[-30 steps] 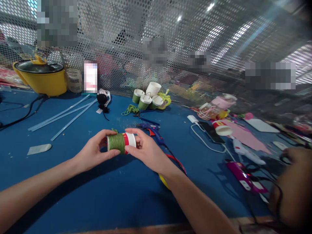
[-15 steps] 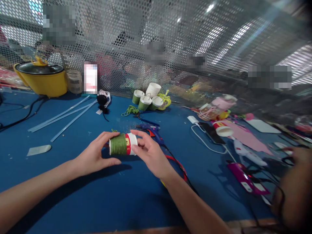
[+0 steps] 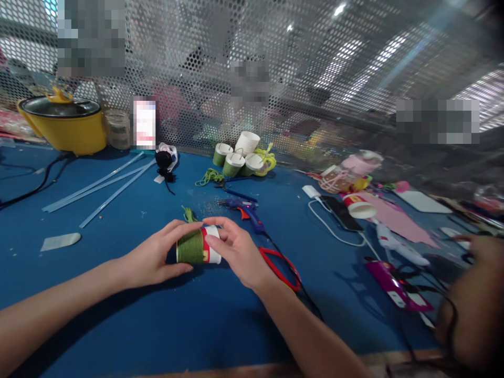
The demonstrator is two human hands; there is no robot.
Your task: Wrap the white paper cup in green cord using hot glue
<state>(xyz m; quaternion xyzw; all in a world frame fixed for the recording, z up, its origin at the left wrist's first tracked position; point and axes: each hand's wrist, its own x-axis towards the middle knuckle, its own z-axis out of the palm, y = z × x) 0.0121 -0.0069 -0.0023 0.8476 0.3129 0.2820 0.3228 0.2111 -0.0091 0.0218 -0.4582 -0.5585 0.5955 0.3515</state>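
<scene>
A half-open left hand [image 3: 154,256] is curving around a sideways, red-and-white, green-yarn-wrapped paper cup [image 3: 190,248] the right hand [image 3: 237,251] is pinching; green yarn [image 3: 189,214] is lying at its twelve o'clock, a blue-and-red plastic glue gun [image 3: 252,213] at two.

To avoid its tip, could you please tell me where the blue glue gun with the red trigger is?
In the head view, the glue gun lies near the middle, just beyond the right hand and in front of the blue-handled pliers.
</scene>
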